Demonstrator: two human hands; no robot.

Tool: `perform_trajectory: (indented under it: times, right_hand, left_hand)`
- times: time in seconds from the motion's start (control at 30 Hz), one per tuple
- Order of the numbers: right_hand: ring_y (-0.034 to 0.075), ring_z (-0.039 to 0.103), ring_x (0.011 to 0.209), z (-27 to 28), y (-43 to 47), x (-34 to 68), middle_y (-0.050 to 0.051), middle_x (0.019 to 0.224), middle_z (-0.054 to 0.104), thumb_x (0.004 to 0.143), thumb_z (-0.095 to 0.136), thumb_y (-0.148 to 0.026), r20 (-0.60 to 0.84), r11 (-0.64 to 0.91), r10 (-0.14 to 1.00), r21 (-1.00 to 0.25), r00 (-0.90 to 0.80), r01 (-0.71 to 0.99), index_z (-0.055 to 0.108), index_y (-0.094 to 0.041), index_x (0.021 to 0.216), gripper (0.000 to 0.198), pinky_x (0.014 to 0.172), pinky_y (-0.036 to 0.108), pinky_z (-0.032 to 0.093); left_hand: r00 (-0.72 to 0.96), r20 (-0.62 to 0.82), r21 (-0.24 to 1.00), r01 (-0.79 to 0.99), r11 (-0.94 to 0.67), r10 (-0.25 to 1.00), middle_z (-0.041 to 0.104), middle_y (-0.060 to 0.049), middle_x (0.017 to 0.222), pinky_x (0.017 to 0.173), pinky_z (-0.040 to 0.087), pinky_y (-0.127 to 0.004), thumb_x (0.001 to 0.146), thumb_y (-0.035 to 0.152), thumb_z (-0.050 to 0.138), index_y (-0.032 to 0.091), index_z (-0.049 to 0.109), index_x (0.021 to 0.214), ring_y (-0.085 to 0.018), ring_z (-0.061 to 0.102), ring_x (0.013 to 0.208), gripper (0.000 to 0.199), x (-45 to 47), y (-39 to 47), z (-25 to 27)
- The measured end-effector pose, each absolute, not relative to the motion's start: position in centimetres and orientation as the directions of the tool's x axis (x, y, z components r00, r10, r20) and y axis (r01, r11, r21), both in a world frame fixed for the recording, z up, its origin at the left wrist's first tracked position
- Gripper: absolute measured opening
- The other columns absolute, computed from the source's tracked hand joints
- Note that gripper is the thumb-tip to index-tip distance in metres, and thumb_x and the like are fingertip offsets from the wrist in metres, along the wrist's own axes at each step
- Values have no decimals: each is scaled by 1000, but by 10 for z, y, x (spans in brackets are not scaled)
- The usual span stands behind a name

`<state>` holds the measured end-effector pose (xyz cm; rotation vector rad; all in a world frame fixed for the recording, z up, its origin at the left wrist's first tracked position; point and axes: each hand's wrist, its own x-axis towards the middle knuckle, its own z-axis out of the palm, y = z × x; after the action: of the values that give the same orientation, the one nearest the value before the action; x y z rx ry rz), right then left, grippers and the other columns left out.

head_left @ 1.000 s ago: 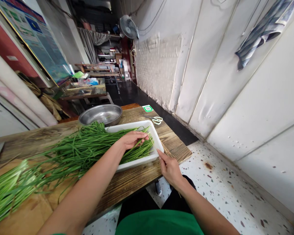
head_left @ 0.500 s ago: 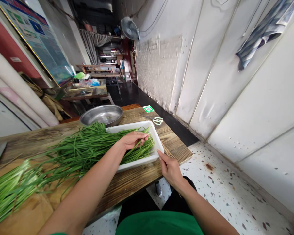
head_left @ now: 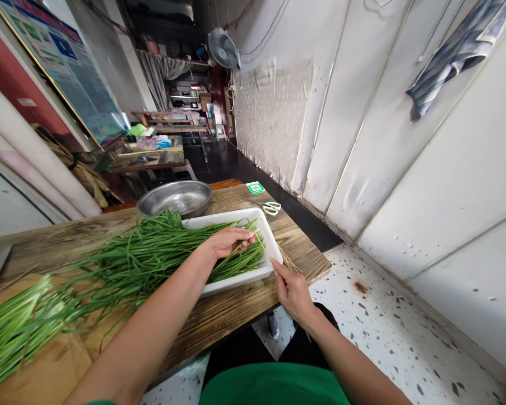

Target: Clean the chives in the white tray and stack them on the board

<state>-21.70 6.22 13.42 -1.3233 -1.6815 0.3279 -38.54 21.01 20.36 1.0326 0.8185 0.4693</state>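
Long garlic chives [head_left: 160,253] lie heaped in a white plastic tray [head_left: 274,242], their leaves spilling over its left side. Above the stalk ends, my left hand [head_left: 231,242] is closed in a pinch on a few chive stalks. A thin pale straw strand [head_left: 261,242] stretches from those fingertips toward my right hand [head_left: 294,289]. By the tray's near right corner, that hand is closed on the strand, and a loose end hangs below it. More dry straws [head_left: 290,259] lie on the table just beyond the right fingers.
A steel basin [head_left: 175,197] stands behind the tray. Scissors [head_left: 270,207] and a green code card [head_left: 255,188] lie near the far right edge of the wooden table [head_left: 231,320]. More chives [head_left: 17,326] rest on a board [head_left: 61,365] at left.
Almost nothing differs. Both hands stay in place, and the chives and tray have not moved.
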Motion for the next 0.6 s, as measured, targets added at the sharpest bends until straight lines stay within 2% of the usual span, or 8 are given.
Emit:
perform_trajectory:
  times: [0.27, 0.37, 0.47, 0.53, 0.6]
  right_hand:
    - [16, 65, 77, 136, 63, -220, 5, 101, 65, 81, 40, -14, 482, 370, 875, -726, 44, 580, 53, -18, 118, 40, 73, 25, 51]
    - [16, 65, 79, 143, 66, -224, 5, 104, 64, 82, 39, -16, 480, 375, 876, -741, 49, 557, 54, -18, 117, 38, 73, 25, 50]
    - [17, 65, 77, 154, 72, -228, 5, 101, 66, 82, 39, -17, 491, 372, 868, -744, 77, 555, 57, -18, 114, 36, 71, 25, 51]
    - [17, 65, 73, 161, 76, -230, 4, 95, 68, 83, 40, -18, 499, 369, 861, -745, 96, 556, 58, -20, 112, 35, 68, 25, 51]
    - [17, 65, 74, 164, 79, -230, 5, 95, 67, 83, 40, -19, 507, 371, 855, -747, 113, 551, 58, -20, 111, 34, 68, 26, 51]
  left_hand:
    - [639, -369, 893, 43, 448, 674, 57, -3, 65, 49, 41, -14, 64, 13, 68, 8, 63, 72, -1, 42, 46, 10, -386, 209, 205]
    - [649, -381, 906, 122, 405, 658, 56, -2, 60, 46, 37, -15, 63, 19, 70, 8, 64, 70, -2, 42, 46, 14, -383, 205, 204]
    - [717, -373, 925, 237, 297, 589, 57, -3, 58, 44, 33, -17, 63, 27, 69, 9, 64, 65, -4, 43, 48, 19, -378, 198, 205]
    - [765, -309, 951, 248, 184, 565, 61, -6, 65, 49, 35, -19, 64, 31, 67, 9, 66, 67, -6, 46, 52, 22, -376, 194, 207]
    - [751, -204, 971, 236, 34, 628, 63, -7, 73, 56, 38, -22, 67, 36, 63, 10, 67, 73, -9, 49, 57, 27, -375, 192, 208]
